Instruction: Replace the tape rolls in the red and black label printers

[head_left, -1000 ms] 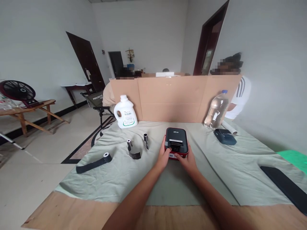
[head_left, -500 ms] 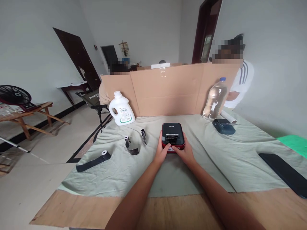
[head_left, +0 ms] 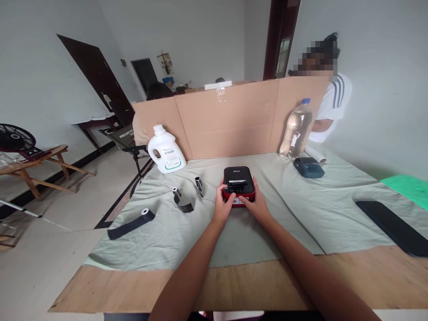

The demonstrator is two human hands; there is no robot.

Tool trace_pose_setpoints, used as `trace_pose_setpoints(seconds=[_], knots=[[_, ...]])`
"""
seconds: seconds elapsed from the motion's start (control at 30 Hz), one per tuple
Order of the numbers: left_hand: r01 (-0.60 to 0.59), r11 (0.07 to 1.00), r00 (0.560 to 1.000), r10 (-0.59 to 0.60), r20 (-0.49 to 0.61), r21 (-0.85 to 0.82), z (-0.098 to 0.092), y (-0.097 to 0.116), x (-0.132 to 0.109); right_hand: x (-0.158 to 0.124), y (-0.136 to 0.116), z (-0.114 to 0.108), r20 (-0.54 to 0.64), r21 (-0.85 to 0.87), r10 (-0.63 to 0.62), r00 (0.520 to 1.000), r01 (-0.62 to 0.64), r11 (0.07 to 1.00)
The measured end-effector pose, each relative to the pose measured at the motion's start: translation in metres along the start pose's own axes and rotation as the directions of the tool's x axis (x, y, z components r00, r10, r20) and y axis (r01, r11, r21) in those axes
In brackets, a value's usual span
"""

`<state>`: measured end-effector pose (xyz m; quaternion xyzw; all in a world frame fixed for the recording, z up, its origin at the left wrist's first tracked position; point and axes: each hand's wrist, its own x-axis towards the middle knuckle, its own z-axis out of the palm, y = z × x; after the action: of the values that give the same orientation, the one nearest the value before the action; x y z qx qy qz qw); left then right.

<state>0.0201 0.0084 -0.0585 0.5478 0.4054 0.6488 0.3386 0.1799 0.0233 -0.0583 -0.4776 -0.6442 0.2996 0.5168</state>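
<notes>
A small black-and-red label printer [head_left: 238, 177], black on top with a slot and red along its near side, is between both hands on the cloth-covered table. My left hand [head_left: 223, 203] grips its left side, thumb on the red near face and a finger at the top edge. On the right side, my right hand [head_left: 257, 204] holds it the same way, its thumb close to the other one. To the left lie a dark strip roll [head_left: 132, 224] partly unwound, a second roll with a curled strip [head_left: 182, 200], and a smaller dark roll [head_left: 199, 186].
A white detergent jug [head_left: 166, 151] and a clear bottle [head_left: 297, 129] stand before a cardboard screen [head_left: 227, 122]. On the right lie a dark box-shaped device [head_left: 308, 167], a white paper roll [head_left: 316, 154] and a black phone-like slab [head_left: 393, 227]. A person [head_left: 337, 102] is behind the screen.
The printer's red near face shows more now. My left fingers have shifted up to its top left edge. The whole view has moved slightly; both hands stay on the printer.
</notes>
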Motion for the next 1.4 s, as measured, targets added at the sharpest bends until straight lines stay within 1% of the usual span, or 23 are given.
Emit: trace_pose_setpoints(seconds=[0.2,0.33,0.43,0.57,0.63,0.7,0.77,0.87,1.0,1.1,1.17,1.2,1.23,1.27,1.3,1.37,1.4], knots=[[-0.007,1.0,1.0,0.008,0.016,-0.021,-0.003,-0.007,0.003,-0.002,-0.004,-0.001,-0.016,0.027,-0.036,0.999,0.037,0.999],[-0.009,1.0,0.999,0.01,0.053,-0.018,-0.01,-0.01,0.009,-0.002,-0.008,-0.003,-0.028,0.023,-0.029,0.999,0.03,0.999],[-0.028,1.0,0.995,0.028,0.095,0.0,-0.016,-0.012,0.014,-0.001,-0.01,-0.005,-0.016,0.039,-0.024,1.0,0.025,0.999],[-0.022,0.999,0.991,0.027,0.135,-0.036,-0.019,-0.017,0.018,-0.001,-0.008,-0.006,0.015,0.092,-0.018,1.0,0.017,0.996],[-0.022,0.999,0.99,0.028,0.136,-0.045,-0.018,-0.018,0.018,-0.001,-0.006,-0.005,0.018,0.099,-0.01,1.0,0.009,0.995],[-0.037,0.999,0.991,0.041,0.128,-0.031,-0.018,-0.018,0.018,-0.002,-0.006,-0.004,0.003,0.086,-0.03,1.0,0.03,0.996],[-0.062,0.998,0.991,0.06,0.118,0.008,-0.018,-0.018,0.018,-0.002,-0.006,-0.005,-0.014,0.054,-0.075,0.997,0.076,0.996],[-0.108,0.99,0.989,0.098,0.109,0.092,-0.02,-0.015,0.018,-0.001,-0.009,-0.009,0.008,0.029,-0.124,0.992,0.123,0.992],[-0.198,0.949,0.98,0.184,0.079,0.245,-0.023,-0.009,0.016,0.006,-0.016,-0.017,0.033,0.047,-0.102,0.994,0.101,0.994],[-0.238,0.902,0.971,0.228,0.072,0.359,-0.024,-0.004,0.013,0.022,-0.028,-0.023,-0.018,0.021,-0.103,0.994,0.104,0.994],[-0.263,0.883,0.964,0.254,0.075,0.39,-0.025,-0.001,0.013,0.041,-0.037,-0.026,-0.048,-0.046,-0.094,0.994,0.092,0.995],[-0.274,0.878,0.961,0.266,0.077,0.393,-0.025,-0.001,0.013,0.052,-0.042,-0.028,-0.028,-0.096,-0.078,0.997,0.075,0.992],[-0.281,0.875,0.959,0.273,0.079,0.393,-0.024,0.0,0.013,0.064,-0.047,-0.028,0.027,-0.154,-0.057,0.998,0.06,0.986],[-0.286,0.875,0.958,0.277,0.08,0.391,-0.024,0.0,0.013,0.077,-0.051,-0.028,0.113,-0.213,-0.035,0.993,0.059,0.975],[-0.287,0.876,0.957,0.279,0.08,0.387,-0.024,0.001,0.013,0.09,-0.055,-0.026,0.215,-0.271,-0.015,0.976,0.075,0.96],[-0.286,0.881,0.957,0.279,0.076,0.378,-0.024,0.001,0.013,0.113,-0.061,-0.02,0.406,-0.382,0.022,0.914,0.148,0.912],[-0.285,0.883,0.958,0.278,0.073,0.373,-0.023,0.001,0.013,0.122,-0.063,-0.015,0.476,-0.443,0.059,0.877,0.182,0.878]])
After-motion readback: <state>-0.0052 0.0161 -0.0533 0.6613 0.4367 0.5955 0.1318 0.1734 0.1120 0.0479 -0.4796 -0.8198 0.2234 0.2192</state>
